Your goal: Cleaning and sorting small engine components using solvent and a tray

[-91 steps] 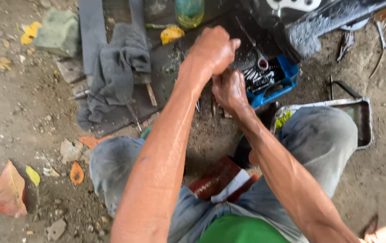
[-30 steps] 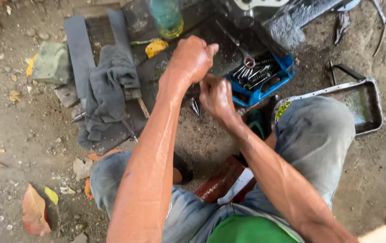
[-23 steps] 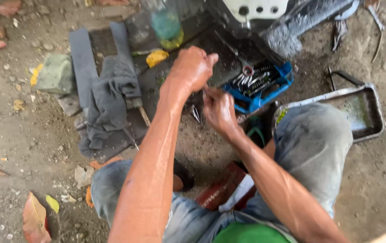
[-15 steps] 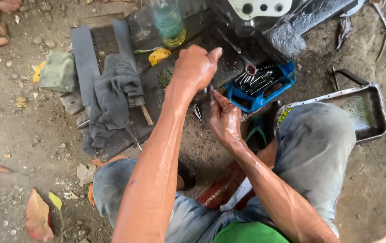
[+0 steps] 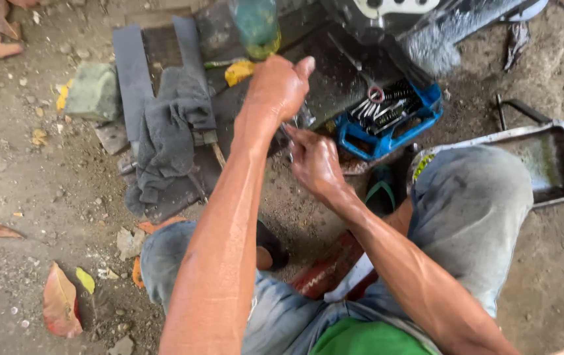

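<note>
Nearest the camera, the person squats on bare dirt, knees in grey trousers spread to either side, with a red box (image 5: 324, 269) lying on the ground between the legs. Both forearms extend forward from the body and meet above the dirt. The right hand (image 5: 315, 161) is curled, fingers pinching a small metal part (image 5: 293, 135) that is mostly hidden; its exact shape cannot be told. The left hand (image 5: 278, 85) is clenched into a fist directly above, thumb raised, touching the same part from the top. Just beside the right hand, to the right, stands a blue tray (image 5: 387, 128) filled with metal sockets and bits, its near rim close to the wrist. Further right, a shallow metal pan (image 5: 554, 164) lies against the right knee. To the left of the hands, a grey rag (image 5: 167, 131) is draped over a dark rubber mat (image 5: 131, 72), with open dirt beyond its left edge. Farthest away, a green plastic bottle (image 5: 255, 26) stands at the top edge.
</note>
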